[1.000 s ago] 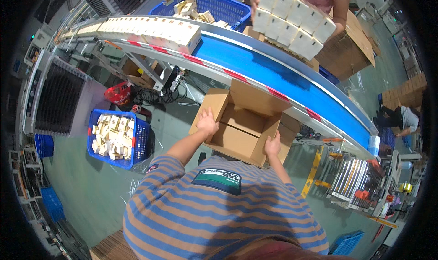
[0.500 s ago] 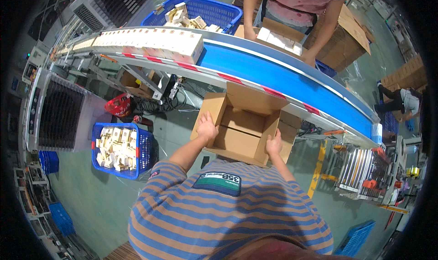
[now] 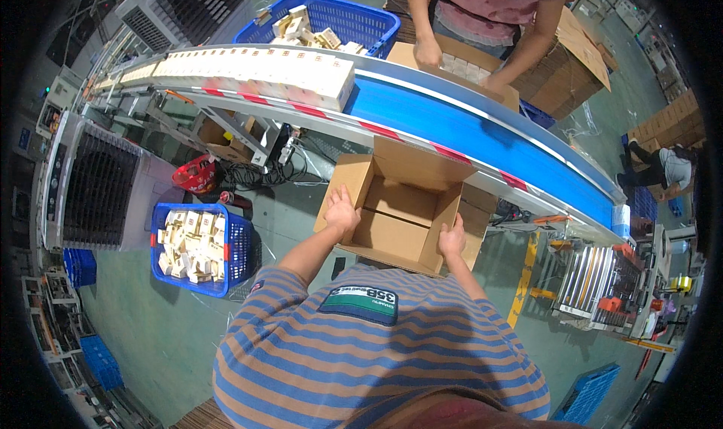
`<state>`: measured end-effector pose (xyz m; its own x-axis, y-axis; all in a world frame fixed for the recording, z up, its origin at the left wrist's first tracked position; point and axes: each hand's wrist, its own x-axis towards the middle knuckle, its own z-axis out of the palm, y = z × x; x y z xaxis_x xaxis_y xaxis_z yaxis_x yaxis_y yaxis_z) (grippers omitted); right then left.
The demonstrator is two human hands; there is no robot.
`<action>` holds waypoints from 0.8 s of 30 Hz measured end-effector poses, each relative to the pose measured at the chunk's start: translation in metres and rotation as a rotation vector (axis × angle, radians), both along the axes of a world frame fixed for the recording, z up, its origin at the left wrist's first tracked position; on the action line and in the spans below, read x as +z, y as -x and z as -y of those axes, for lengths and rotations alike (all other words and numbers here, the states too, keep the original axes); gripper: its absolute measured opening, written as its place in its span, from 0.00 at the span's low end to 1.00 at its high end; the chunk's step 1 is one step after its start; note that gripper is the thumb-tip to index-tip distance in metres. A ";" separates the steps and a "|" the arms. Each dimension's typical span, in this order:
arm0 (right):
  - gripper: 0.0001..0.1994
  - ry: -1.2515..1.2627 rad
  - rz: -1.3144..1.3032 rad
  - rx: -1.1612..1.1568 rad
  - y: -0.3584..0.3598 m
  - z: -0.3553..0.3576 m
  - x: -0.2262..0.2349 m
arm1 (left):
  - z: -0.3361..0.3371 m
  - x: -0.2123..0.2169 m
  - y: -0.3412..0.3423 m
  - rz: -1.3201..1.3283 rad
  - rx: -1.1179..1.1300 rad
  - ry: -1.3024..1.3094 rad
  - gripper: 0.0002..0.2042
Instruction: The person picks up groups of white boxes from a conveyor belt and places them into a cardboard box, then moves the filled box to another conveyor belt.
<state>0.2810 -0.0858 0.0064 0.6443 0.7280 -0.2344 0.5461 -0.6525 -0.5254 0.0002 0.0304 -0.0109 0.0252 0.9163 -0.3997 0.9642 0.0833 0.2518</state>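
An open cardboard box [image 3: 414, 160] stands in front of me, against the near side of the conveyor, its flaps turned outward and nothing inside. My left hand [image 3: 343, 212] grips its left side, fingers laid over the left flap. On the opposite side, my right hand [image 3: 453, 237] holds the right wall, thumb at the upper edge and the other fingers partly hidden by the cardboard. Beyond the box runs a blue conveyor belt [image 3: 482, 128]. A long row of small white cartons [image 3: 301, 71] stands upright on its left part.
At my left a blue basket [image 3: 239, 256] holds a heap of small cartons; another blue basket [image 3: 369, 28] stands behind the conveyor. Across the belt a co-worker has both hands at a carton-filled cardboard box [image 3: 403, 55]. A metal roller stand [image 3: 591, 278] is at right.
The row of cartons has moved a little to the right along the belt. The co-worker's white cartons have gone down into their box. My hands and box have stayed in place.
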 end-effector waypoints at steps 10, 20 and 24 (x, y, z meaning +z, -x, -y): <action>0.30 -0.007 -0.022 -0.007 0.001 0.000 0.000 | 0.002 0.000 0.002 0.016 -0.002 -0.022 0.44; 0.31 -0.007 -0.022 -0.006 -0.003 0.003 0.002 | 0.001 0.014 -0.004 0.009 0.024 0.023 0.46; 0.32 0.019 -0.061 -0.011 -0.010 0.005 0.004 | -0.003 0.026 -0.006 -0.050 -0.094 0.081 0.51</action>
